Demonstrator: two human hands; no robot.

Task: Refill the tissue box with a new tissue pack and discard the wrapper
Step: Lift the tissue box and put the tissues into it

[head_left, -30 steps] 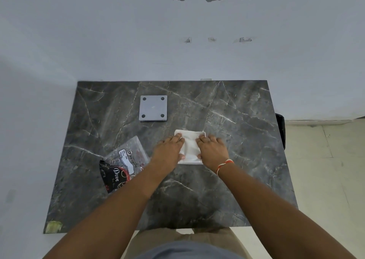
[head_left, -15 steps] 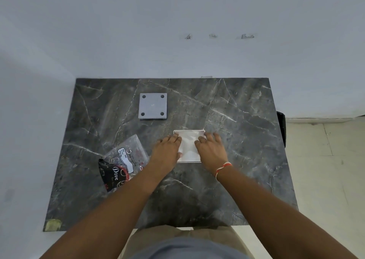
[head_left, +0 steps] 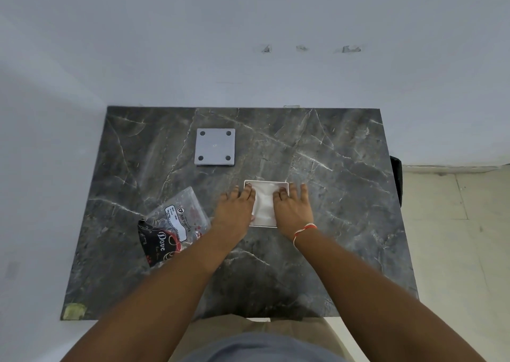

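1. The tissue box [head_left: 266, 184] sits on the table [head_left: 345, 196], near the middle.
2. The tissues [head_left: 264, 204] lie inside the box.
3. The left hand [head_left: 234, 214] rests on the box's left side, and the right hand [head_left: 292, 212] on its right side.
4. The wrapper [head_left: 172, 225] lies left of the box.
5. The flat plate [head_left: 215, 146] lies behind the box, a bit to the left.

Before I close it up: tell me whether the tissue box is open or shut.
Open. The tissue box shows white tissues inside its bare rim; the grey plate, perhaps its cover, lies apart.

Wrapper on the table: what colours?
Clear plastic wrapper with black-and-red print; head view.
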